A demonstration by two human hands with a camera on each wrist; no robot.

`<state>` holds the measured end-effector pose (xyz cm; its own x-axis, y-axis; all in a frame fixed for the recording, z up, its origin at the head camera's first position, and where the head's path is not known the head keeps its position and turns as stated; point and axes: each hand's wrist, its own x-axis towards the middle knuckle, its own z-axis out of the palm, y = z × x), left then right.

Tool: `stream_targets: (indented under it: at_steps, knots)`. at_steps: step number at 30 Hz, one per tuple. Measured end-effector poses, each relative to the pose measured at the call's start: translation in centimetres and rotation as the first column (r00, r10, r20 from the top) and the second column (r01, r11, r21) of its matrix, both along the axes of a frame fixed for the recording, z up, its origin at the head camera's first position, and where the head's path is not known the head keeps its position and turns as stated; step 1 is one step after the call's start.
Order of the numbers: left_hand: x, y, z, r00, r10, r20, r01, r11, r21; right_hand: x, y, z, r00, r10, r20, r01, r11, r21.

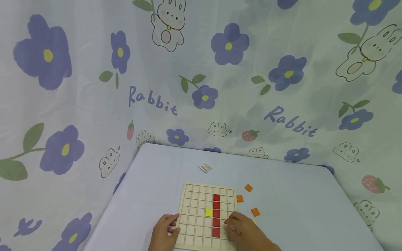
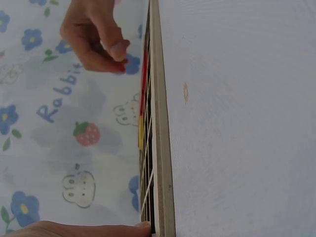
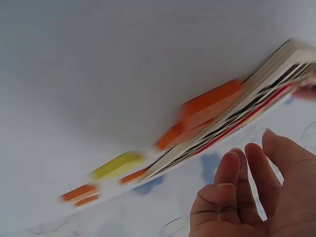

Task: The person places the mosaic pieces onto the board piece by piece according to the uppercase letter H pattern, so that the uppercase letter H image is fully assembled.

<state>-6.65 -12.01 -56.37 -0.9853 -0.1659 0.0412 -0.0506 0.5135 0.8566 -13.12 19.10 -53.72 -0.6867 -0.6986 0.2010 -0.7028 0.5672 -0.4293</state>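
Observation:
A pale wooden grid board lies on the table with a column of several red tiles in its squares. One yellow tile sits left of the middle red tile. At the board's left edge my left hand holds the rim; a finger of it touches the rim in the left wrist view. My right hand hovers over the board's right side, right of the red column. Its fingers are loosely bent, and nothing shows between thumb and fingertips in the right wrist view.
Loose orange tiles lie right of the board, and a yellow tile lies among them, mostly hidden by my right hand in the head view. A small printed card is beyond the board. A patterned curtain hangs behind the table.

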Motion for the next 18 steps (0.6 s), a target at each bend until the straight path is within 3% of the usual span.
stream_targets:
  at_steps: [3,8,11,18]
  knots:
    - [0.0,0.0,0.0,1.000,0.001,-0.016,-0.001,1.000,-0.006,-0.4,2.4,-0.1,0.991,-0.129,0.036,0.129,0.992,-0.003]
    - [0.0,0.1,0.1,1.000,0.002,-0.030,-0.002,1.000,0.004,-0.9,5.9,-0.3,0.951,-0.299,0.082,0.285,0.948,0.144]
    - [0.0,0.0,0.1,1.000,0.000,-0.029,0.001,1.000,0.007,-1.1,7.2,-0.3,0.932,-0.329,0.155,0.296,0.934,0.200]
    - [0.0,0.1,0.1,1.000,0.000,-0.009,0.000,1.000,0.011,-1.7,8.2,-0.4,0.901,-0.325,0.287,0.258,0.934,0.249]
